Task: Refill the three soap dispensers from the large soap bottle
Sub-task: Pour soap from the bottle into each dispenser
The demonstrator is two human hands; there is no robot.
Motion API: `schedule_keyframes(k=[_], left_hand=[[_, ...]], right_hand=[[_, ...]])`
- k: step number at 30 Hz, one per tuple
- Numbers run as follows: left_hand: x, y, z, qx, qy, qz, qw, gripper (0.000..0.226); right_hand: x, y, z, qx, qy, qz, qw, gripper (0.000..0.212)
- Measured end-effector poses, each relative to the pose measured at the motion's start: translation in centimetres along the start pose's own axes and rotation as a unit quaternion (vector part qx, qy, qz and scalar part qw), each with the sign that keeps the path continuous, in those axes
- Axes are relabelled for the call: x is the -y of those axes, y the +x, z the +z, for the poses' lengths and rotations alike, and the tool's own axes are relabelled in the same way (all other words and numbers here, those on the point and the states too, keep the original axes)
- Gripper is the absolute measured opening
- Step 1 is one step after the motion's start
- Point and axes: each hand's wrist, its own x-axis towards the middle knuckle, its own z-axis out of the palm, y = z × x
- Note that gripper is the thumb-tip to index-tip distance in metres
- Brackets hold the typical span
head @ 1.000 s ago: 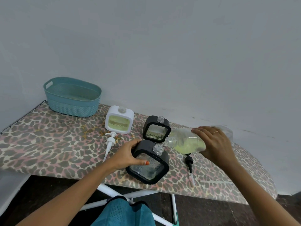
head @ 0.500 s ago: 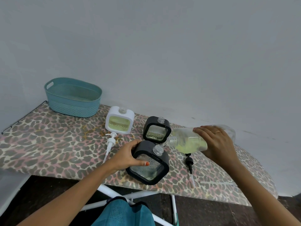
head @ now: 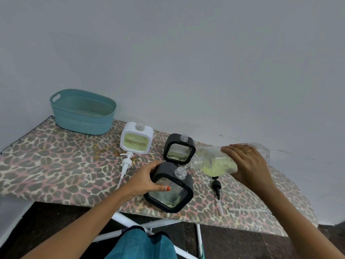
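Head view: right grip (head: 248,163) clasps tilted soap bottle (head: 214,162) above dispenser (head: 175,195) held by left grip (head: 143,179).

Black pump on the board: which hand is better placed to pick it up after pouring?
Probably right: the black pump lies close to the right hand and its bottle; the left hand grips the near dispenser, farther away.

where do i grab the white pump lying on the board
Probably pinch the white pump across its thick collar, from above. It lies flat on the board, and its thin dip tube, pointing at the near edge, offers little to hold.
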Motion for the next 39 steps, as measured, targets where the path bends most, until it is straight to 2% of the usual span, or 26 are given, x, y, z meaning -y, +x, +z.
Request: schedule_keyframes(k=[39], left_hand=[[0.47,0.49,0.19,0.003,-0.008,0.016,1.0,0.053]], right_hand=[[-0.69,0.27,-0.37,0.004,-0.01,-0.006,1.0,0.059]])
